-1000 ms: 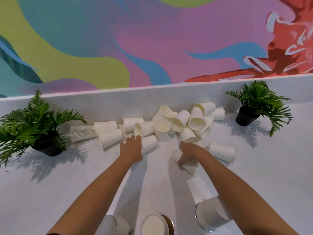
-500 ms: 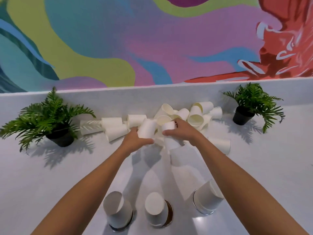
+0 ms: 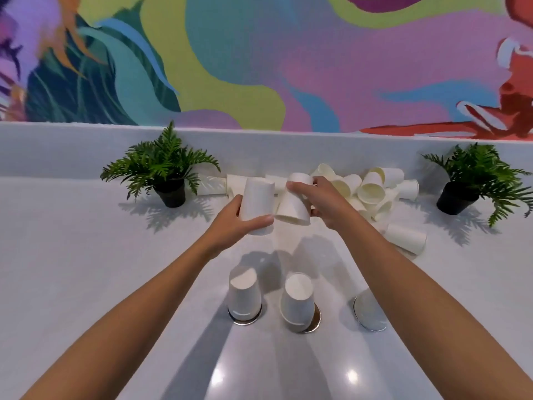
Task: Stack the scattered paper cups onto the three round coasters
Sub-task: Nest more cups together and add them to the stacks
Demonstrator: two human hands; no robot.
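Note:
My left hand (image 3: 234,219) grips a white paper cup (image 3: 256,204), held upside down above the counter. Beside it my right hand (image 3: 323,202) grips a second white cup (image 3: 294,202), also mouth down, the two cups almost touching. Behind them a heap of several loose cups (image 3: 372,192) lies against the back ledge, and one more cup (image 3: 405,237) lies alone on its side. Close to me an inverted cup (image 3: 243,294) stands on the left coaster (image 3: 245,319), another inverted cup (image 3: 297,301) on the middle coaster (image 3: 314,324). My right forearm partly hides the cup (image 3: 367,311) on the right coaster.
A small potted fern (image 3: 164,171) stands at the back left and another fern (image 3: 473,180) at the back right of the white counter (image 3: 86,269). A raised white ledge and a colourful painted wall close off the back.
Both hands have lifted a cup each out of the heap and drawn them toward me, above the counter. The view has tilted so the three coasters show more fully.

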